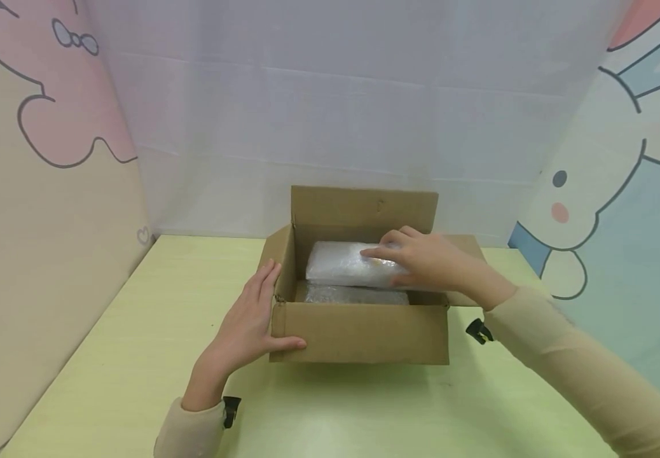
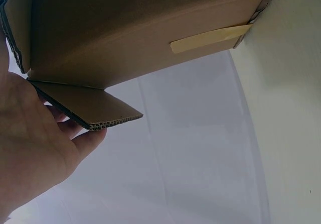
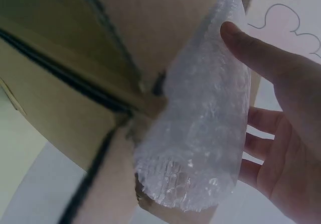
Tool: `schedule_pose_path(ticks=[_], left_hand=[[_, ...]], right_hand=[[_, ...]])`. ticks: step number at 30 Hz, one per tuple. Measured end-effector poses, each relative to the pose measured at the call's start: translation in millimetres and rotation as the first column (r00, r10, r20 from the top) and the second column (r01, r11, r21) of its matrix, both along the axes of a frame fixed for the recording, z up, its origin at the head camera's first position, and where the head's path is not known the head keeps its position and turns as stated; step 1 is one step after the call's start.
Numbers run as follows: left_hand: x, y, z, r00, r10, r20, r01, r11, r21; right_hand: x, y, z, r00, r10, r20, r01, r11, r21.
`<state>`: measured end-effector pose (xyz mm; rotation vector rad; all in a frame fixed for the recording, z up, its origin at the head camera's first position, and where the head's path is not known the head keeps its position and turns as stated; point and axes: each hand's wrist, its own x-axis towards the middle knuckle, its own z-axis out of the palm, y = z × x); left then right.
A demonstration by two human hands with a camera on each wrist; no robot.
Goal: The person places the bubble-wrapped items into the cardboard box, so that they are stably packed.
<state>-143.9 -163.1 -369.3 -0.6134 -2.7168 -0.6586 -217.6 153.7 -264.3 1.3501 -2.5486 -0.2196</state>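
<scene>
An uncovered cardboard box (image 1: pixel 358 334) stands on the table, flaps folded outward. Inside, a bubble-wrapped package (image 1: pixel 338 262) lies over a second bubble-wrapped item (image 1: pixel 355 294), its contents hard to make out. My right hand (image 1: pixel 433 261) grips the upper package at its right part. In the right wrist view the thumb (image 3: pixel 251 48) lies on one face, with the other fingers at the far edge. My left hand (image 1: pixel 247 321) holds the box's front left corner, thumb on the front flap and fingers along the left flap (image 2: pixel 90 103).
The pale yellow table (image 1: pixel 164 331) runs back to a white cloth wall (image 1: pixel 330 114). Cartoon-printed panels stand at both sides, with a rabbit (image 1: pixel 582 184) on the right. A strip of tape (image 2: pixel 210 38) shows on the box's side.
</scene>
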Motion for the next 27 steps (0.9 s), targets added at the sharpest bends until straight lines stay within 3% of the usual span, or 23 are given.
schedule_pose_path(ticks=[16, 20, 27], left_hand=[[-0.4, 1, -1.5, 1.000, 0.005, 0.002, -0.005, 1.000, 0.003], [-0.2, 1, -2.0, 1.000, 0.003, 0.001, -0.003, 1.000, 0.004], [0.9, 0, 0.5, 1.000, 0.010, 0.013, -0.010, 1.000, 0.000]], right_hand=[[-3.3, -6, -23.7, 0.969, -0.067, 0.237, 0.055, 0.997, 0.057], [-1.5, -6, -26.6, 0.966, -0.064, 0.252, 0.057, 0.998, 0.036], [-3.9, -6, -32.2, 0.978, -0.040, 0.206, 0.034, 0.999, 0.032]])
